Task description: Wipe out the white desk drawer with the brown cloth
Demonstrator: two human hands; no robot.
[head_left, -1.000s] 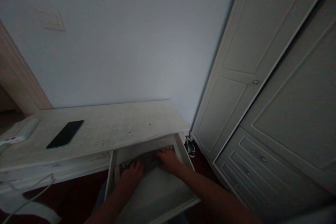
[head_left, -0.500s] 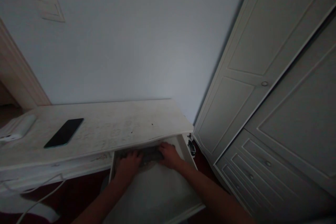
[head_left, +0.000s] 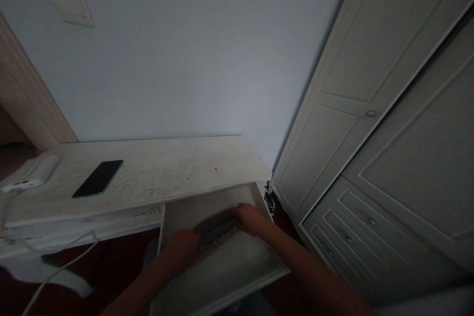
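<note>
A dark grey, folded-looking soft item [head_left: 217,226], perhaps cloth, is held level over the pulled-out white drawer [head_left: 229,271]. Along its near edge runs a row of small light spots, too dim to identify. My left hand [head_left: 184,247] grips its left end, fingers closed. At the opposite end, my right hand [head_left: 252,218] is closed around the edge with the fingers on top. Whether the item still touches the drawer's bottom I cannot tell.
A white desk [head_left: 166,165] with a worn top holds a dark tablet or phone [head_left: 98,178] and a white boxy object [head_left: 33,173]. A cable [head_left: 59,269] hangs at lower left. The grey wardrobe [head_left: 333,133] stands at right, with shoes [head_left: 270,203] on the floor beside the desk.
Both hands have drawn the grey item from the back of the drawer towards me, baring the drawer's rear. The view has shifted slightly.
</note>
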